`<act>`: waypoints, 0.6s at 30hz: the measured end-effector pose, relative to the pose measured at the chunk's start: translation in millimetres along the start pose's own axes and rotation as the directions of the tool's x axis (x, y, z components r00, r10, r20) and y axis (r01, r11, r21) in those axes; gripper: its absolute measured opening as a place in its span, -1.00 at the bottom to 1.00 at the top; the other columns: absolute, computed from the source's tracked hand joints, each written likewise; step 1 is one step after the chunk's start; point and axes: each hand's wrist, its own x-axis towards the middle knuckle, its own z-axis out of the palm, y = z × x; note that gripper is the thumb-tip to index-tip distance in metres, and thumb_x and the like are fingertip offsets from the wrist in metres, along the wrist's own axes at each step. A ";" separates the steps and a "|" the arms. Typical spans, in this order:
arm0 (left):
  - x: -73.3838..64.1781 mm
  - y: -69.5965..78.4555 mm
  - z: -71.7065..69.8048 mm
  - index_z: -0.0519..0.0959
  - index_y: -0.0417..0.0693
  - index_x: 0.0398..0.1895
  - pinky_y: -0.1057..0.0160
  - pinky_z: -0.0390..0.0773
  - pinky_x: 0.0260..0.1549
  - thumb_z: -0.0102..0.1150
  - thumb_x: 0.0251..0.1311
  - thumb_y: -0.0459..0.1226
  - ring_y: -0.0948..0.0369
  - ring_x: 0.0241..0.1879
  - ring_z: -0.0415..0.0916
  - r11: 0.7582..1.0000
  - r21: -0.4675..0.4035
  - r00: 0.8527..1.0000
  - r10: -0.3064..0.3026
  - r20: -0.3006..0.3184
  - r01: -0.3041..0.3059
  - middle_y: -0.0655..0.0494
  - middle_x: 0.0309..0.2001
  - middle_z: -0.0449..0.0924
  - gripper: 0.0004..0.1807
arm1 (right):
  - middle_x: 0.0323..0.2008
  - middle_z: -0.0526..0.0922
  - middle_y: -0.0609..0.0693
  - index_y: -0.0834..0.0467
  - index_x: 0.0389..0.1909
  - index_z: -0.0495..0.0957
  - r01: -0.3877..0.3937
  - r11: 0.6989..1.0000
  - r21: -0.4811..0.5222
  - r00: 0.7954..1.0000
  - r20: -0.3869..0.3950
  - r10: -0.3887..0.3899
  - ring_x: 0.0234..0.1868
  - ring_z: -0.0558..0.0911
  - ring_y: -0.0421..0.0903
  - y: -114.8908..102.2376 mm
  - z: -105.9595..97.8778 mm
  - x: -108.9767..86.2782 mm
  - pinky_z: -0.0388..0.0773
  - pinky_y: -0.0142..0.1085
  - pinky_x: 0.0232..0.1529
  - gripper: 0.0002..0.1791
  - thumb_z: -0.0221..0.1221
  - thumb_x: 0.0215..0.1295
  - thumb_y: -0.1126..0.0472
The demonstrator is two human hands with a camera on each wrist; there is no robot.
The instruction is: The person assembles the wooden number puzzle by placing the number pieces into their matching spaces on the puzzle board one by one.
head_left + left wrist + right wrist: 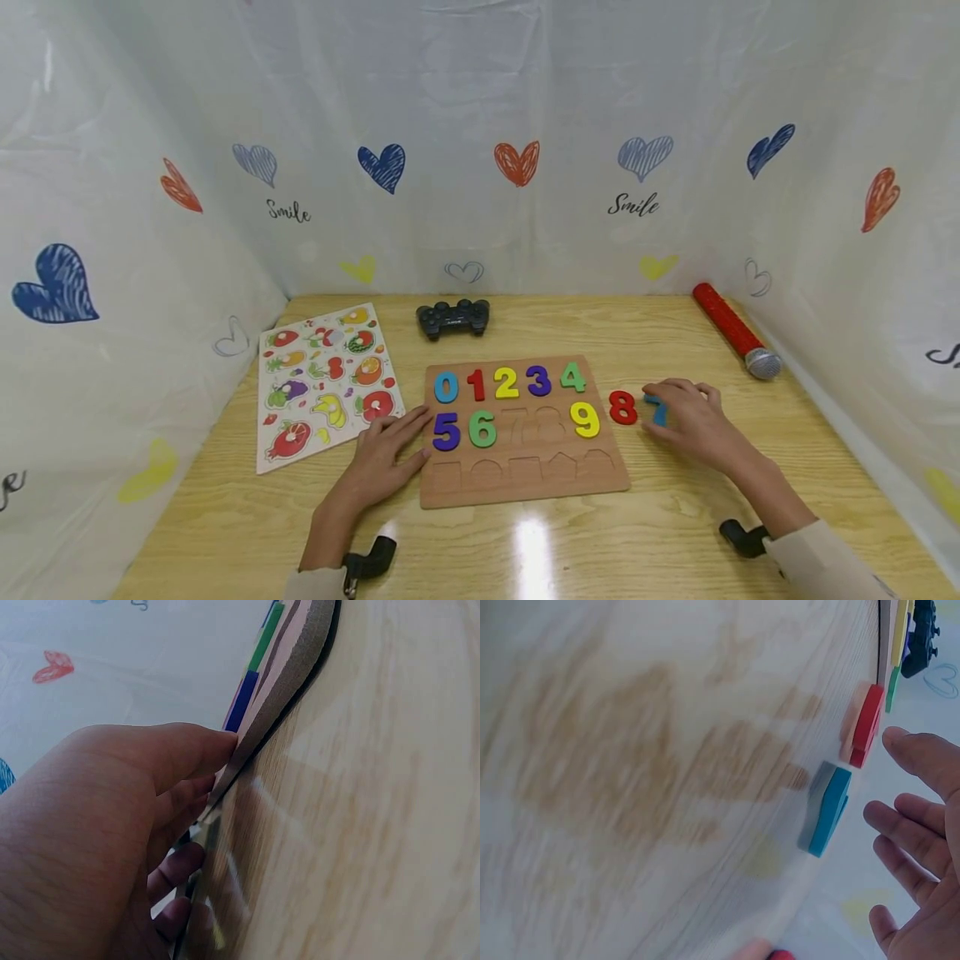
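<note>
A wooden number board (525, 493) lies mid-table, with colored digits 0 to 6 and a yellow 9 (585, 419) set in its recesses. The recesses for 7 and 8 show bare wood. My left hand (380, 461) touches the board's left edge with extended fingers; in the left wrist view its thumb (199, 750) meets that edge. Right of the board, a red 8 (622, 407) lies on the table. Beside it is a blue 7 (659, 410), partly covered by my right hand (693, 423). The right wrist view shows the hand's fingers spread, apart from the blue 7 (830, 814).
A fruit puzzle board (307, 427) lies at the left, near the left hand. Behind the number board sits a black game controller (453, 318). A red microphone (735, 329) with a silver head rests at the far right, and white printed sheeting (450, 83) encloses the table.
</note>
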 end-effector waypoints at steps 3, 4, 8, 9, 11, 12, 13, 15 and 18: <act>-0.2 0.3 0.2 0.38 0.12 0.47 -0.06 0.20 -0.04 0.21 0.32 0.01 0.06 0.18 0.26 1.000 -0.004 1.000 0.000 -0.002 0.000 0.20 0.47 0.28 -0.34 | 0.07 0.63 0.21 0.30 0.17 0.55 0.001 1.000 0.006 1.000 0.004 -0.001 0.21 0.37 0.27 4.0 -1.5 -1.8 0.00 0.32 0.09 -0.42 0.45 0.15 0.17; -0.2 0.3 0.2 0.38 0.12 0.47 -0.06 0.20 -0.04 0.21 0.32 0.00 0.06 0.18 0.26 1.000 -0.004 1.000 0.000 -0.003 0.000 0.20 0.47 0.28 -0.34 | 0.07 0.63 0.21 0.30 0.17 0.55 0.001 1.000 0.008 1.000 0.006 -0.001 0.21 0.37 0.27 5.3 -1.9 -2.1 0.00 0.32 0.09 -0.41 0.45 0.15 0.17; 0.0 0.4 0.4 0.38 0.12 0.47 -0.05 0.20 -0.05 0.22 0.31 0.00 0.07 0.17 0.27 1.000 -0.004 1.000 0.000 -0.009 0.000 0.21 0.47 0.29 -0.34 | 0.09 0.61 0.24 0.31 0.18 0.53 -0.012 1.000 0.003 1.000 0.017 0.012 0.22 0.35 0.28 11.8 -1.6 -3.1 0.01 0.33 0.08 -0.38 0.46 0.13 0.14; 0.0 0.4 0.4 0.38 0.12 0.47 -0.05 0.20 -0.05 0.22 0.32 0.00 0.06 0.17 0.27 1.000 -0.003 1.000 0.000 -0.009 0.000 0.21 0.47 0.29 -0.34 | 0.09 0.61 0.24 0.31 0.18 0.53 -0.018 1.000 0.003 1.000 0.020 0.018 0.23 0.34 0.28 13.5 -1.1 -3.3 0.00 0.33 0.09 -0.38 0.46 0.13 0.14; 0.0 0.1 0.6 0.38 0.12 0.47 -0.05 0.20 -0.05 0.22 0.31 0.00 0.06 0.17 0.27 1.000 -0.003 1.000 0.000 -0.008 0.000 0.22 0.47 0.28 -0.34 | 0.09 0.61 0.25 0.32 0.19 0.52 -0.030 1.000 0.001 0.999 0.027 0.030 0.24 0.34 0.29 16.8 -0.2 -3.8 0.00 0.33 0.09 -0.36 0.46 0.13 0.13; 0.1 0.0 0.7 0.38 0.12 0.47 -0.05 0.20 -0.05 0.22 0.32 0.00 0.06 0.17 0.26 1.000 -0.004 1.000 0.000 -0.007 0.000 0.22 0.47 0.28 -0.34 | 0.09 0.61 0.26 0.32 0.19 0.52 -0.036 0.999 0.002 0.999 0.031 0.036 0.24 0.33 0.29 18.1 0.1 -4.0 0.00 0.33 0.09 -0.36 0.46 0.13 0.13; 0.2 -0.1 0.8 0.38 0.12 0.47 -0.05 0.20 -0.05 0.22 0.32 0.00 0.06 0.18 0.26 1.000 -0.005 1.000 0.001 -0.007 -0.001 0.22 0.47 0.28 -0.34 | 0.09 0.61 0.26 0.33 0.20 0.51 -0.041 0.999 0.003 0.999 0.035 0.041 0.24 0.33 0.30 19.3 0.3 -4.0 -0.01 0.34 0.09 -0.35 0.46 0.13 0.12; 0.3 -0.3 0.9 0.38 0.11 0.47 -0.05 0.20 -0.05 0.22 0.32 0.00 0.06 0.18 0.26 1.000 -0.006 1.000 0.002 -0.005 -0.002 0.21 0.47 0.28 -0.34 | 0.10 0.61 0.27 0.33 0.21 0.51 -0.050 0.999 0.005 0.998 0.042 0.050 0.25 0.32 0.30 21.3 0.4 -4.1 -0.01 0.34 0.10 -0.34 0.46 0.14 0.13; 0.5 -0.3 1.1 0.38 0.12 0.47 -0.04 0.20 -0.06 0.21 0.32 0.01 0.06 0.18 0.26 1.000 -0.006 1.000 0.003 -0.004 -0.003 0.21 0.47 0.28 -0.34 | 0.10 0.60 0.29 0.33 0.20 0.50 -0.057 0.998 0.013 0.997 0.051 0.056 0.26 0.31 0.31 22.9 0.2 -4.2 -0.02 0.35 0.10 -0.34 0.46 0.14 0.12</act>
